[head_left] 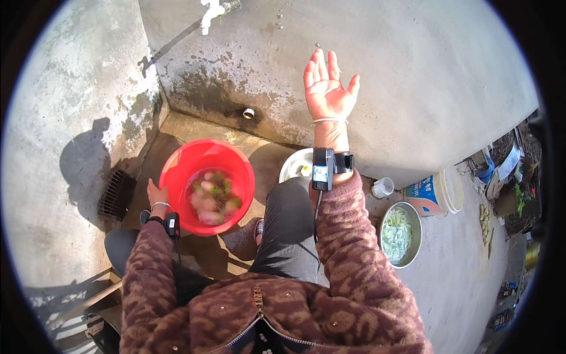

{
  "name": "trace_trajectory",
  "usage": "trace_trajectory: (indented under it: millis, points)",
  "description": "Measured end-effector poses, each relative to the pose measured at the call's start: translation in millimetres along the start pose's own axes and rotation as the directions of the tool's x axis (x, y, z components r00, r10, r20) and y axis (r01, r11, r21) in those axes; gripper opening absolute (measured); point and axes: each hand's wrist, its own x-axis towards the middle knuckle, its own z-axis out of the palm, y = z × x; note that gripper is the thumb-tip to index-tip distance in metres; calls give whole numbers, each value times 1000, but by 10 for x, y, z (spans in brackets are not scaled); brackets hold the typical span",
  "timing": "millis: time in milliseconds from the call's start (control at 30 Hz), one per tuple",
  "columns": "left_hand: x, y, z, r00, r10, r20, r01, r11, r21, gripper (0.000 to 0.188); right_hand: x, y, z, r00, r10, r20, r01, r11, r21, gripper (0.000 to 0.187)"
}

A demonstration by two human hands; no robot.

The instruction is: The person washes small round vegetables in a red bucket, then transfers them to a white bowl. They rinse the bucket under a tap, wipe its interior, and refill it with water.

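Note:
A red plastic basin [243,171] stands on the ground at the left, holding water and several pale root vegetables with green ends [212,200] that look like radishes. My left hand [157,196] is at its left rim, fingers against the basin's edge and partly hidden. My right hand [330,94] is raised in front of the wall, palm turned up and fingers stretched out, with nothing in it. Below that wrist, a metal bowl [289,169] with pale pieces in it is partly covered by my right forearm and knee.
A steel bowl of cut pale-green vegetable pieces [397,236] sits at the right. Beyond it are a white cup [382,187] and a blue-and-white bucket [433,193]. A white tap [210,15] and a pipe end [248,113] project from the wall. A drain grate [116,194] is at left.

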Motion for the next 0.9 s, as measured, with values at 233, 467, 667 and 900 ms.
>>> trace_trajectory:
  millis: [233,467,667,900]
  points:
    - [-232,122,-318,995,14,-101,-4,995,97,65,-19,645,-645,885,42,-464,-292,826,-481,69]
    - [-594,1185,-700,664,745,-62,-737,667,107,64,-88,904,-1114,800,36,-598,-232,939,-253,67]
    - [-969,2295,-698,131,976,173,-986,109,130,61,-138,1033,-1418,734,-48,-678,-146,963,-225,65]
    - [-969,2513,-513,17,952,307,-989,-29,147,63,-165,1160,-1858,570,-89,-817,-407,833,-374,55]
